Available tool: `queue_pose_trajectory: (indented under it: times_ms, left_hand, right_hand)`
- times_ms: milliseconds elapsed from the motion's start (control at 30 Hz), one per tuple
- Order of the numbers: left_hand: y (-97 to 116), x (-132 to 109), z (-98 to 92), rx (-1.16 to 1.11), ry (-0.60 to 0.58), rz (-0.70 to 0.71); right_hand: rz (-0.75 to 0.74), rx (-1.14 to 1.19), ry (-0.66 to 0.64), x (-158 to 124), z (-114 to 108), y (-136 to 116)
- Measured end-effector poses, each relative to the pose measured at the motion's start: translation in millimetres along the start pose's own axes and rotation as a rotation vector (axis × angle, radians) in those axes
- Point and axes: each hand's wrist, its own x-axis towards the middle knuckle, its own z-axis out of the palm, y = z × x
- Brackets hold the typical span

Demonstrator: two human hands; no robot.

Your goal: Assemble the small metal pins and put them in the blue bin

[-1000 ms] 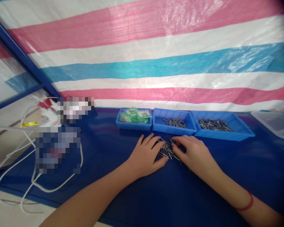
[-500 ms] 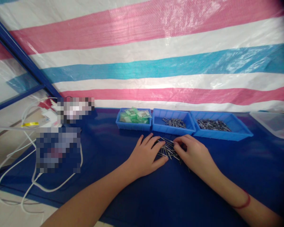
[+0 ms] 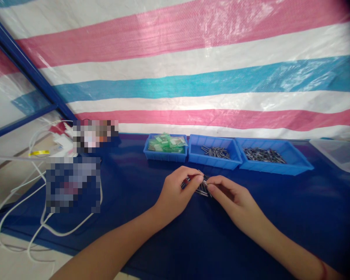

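Over a loose pile of thin metal rods (image 3: 202,189) on the dark blue table, my two hands meet almost fingertip to fingertip. My left hand (image 3: 173,192) is closed in a pinch, thumb against forefinger, and covers part of the pile. Just to its right, my right hand (image 3: 237,196) also pinches with thumb and forefinger. Something small and pale shows between the fingertips, too small to name. Behind the hands, the middle blue bin (image 3: 212,161) holds short metal pieces (image 3: 217,152).
The left blue bin (image 3: 165,156) holds green-and-clear packets (image 3: 166,143). Dark metal pieces (image 3: 262,154) fill part of the right blue bin (image 3: 275,168). A clear plastic lid or tray (image 3: 338,155) lies far right. White cables (image 3: 67,234) cross the table's left side. Striped sheeting (image 3: 175,87) hangs behind.
My left hand has gone from spread fingers over the rods to a pinch. My right hand has moved slightly left and down, bringing both hands' fingertips together.
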Motion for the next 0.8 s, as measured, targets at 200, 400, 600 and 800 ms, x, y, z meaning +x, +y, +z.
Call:
queue_pose_trajectory:
  times_ms: [200, 400, 600, 800]
  left_hand:
    - [-0.2, -0.6, 3.2, -0.134, -0.027, -0.101]
    - [-2.1, -1.0, 5.7, -0.174, -0.024, -0.130]
    - [-1.2, -1.3, 6.4, -0.194, -0.014, -0.137]
    - [-2.2, -0.5, 6.0, -0.175, -0.012, -0.098]
  right_hand:
    - [0.016, 0.084, -0.067, 0.1, 1.4, -2.4]
    - [0.026, 0.086, -0.048, -0.8, 0.3, -1.1]
    - [0.050, 0.088, -0.050, 0.5, -0.5, -4.0]
    - [0.076, 0.145, -0.029, 1.1, 0.0, -4.1]
